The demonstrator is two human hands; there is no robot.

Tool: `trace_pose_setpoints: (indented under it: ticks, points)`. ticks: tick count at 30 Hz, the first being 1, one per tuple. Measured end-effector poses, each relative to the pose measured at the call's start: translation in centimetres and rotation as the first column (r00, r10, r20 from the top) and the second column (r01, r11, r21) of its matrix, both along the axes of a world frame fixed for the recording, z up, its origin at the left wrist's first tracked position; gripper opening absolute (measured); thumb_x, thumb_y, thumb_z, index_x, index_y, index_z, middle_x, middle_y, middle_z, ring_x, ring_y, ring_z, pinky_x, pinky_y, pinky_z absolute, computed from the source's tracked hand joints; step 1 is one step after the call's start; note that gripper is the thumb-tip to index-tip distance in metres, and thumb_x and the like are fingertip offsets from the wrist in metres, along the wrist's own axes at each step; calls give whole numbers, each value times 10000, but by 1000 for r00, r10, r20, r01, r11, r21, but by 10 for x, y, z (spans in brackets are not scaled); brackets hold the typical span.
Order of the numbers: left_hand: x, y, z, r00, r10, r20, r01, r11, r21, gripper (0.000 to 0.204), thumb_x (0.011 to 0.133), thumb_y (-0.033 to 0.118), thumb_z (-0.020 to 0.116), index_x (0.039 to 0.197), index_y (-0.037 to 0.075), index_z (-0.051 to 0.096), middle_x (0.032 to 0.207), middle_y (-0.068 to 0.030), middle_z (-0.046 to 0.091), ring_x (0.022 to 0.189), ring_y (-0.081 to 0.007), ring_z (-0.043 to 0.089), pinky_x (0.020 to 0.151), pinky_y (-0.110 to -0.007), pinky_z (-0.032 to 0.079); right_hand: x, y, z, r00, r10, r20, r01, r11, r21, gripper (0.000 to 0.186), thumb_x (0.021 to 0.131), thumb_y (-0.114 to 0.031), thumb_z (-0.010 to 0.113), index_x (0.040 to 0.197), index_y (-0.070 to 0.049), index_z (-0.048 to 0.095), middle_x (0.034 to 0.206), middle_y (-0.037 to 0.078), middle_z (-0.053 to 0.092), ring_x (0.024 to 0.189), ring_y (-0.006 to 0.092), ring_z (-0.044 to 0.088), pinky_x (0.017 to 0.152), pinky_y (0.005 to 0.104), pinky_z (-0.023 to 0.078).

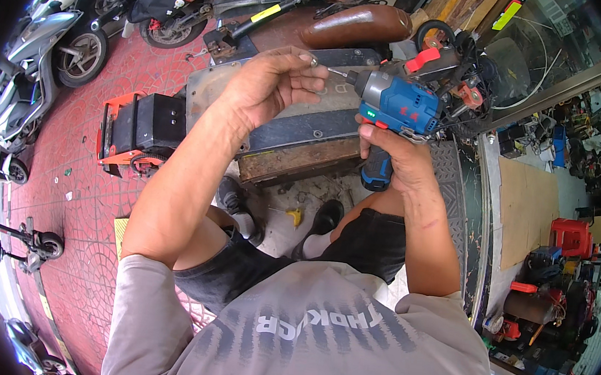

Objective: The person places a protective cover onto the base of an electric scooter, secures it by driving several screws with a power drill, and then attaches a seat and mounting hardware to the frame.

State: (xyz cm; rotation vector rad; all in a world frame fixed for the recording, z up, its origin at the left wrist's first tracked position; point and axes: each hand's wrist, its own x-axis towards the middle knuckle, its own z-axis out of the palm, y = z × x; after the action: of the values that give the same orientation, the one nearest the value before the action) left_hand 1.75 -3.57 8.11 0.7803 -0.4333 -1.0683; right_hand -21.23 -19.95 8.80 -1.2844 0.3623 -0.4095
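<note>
My right hand (398,150) is wrapped round the grip of a blue and grey cordless driver (401,99), which points left with a thin bit (338,71). My left hand (271,83) is raised at the bit's tip, thumb and forefinger pinching a small metal fastener (314,62), its other fingers curled loosely; whether fastener and bit touch is unclear. Beneath both hands lies a scooter deck (219,96) with dark strips and bolts, over a worn wooden box (295,167). A red part (421,60) and black linkage sit just beyond the driver.
Parked scooters (78,54) line the left. An orange and black machine (139,132) sits left of the deck, a brown padded seat (355,28) behind it. A yellow object (294,217) lies between my feet. On the right, a glass-fronted doorway shows cluttered tools and a red case (571,235).
</note>
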Motion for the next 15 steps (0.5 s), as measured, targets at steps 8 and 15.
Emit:
trace_pose_setpoints:
  ticks: [8,15]
  points:
    - [-9,-3,-1,999,6,-53,-7,1000,-16,120,1079,107,603,1137,23,666,1079,-178,783,958,-269,775,879,-451,658,10,7,5,1000,28,11,-28,999,19,317,864,-16,855,1155,-19,728,1006,73,749,766,157,695,622,312,558]
    - [-23,-9,-2,990,144,-8,-143,989,34,131,1091,136,613,1123,19,660,1013,-147,775,891,-240,772,833,-426,680,12,10,-2,999,-33,-7,32,993,-117,350,861,-17,859,1177,-30,709,996,57,744,775,140,688,629,300,557]
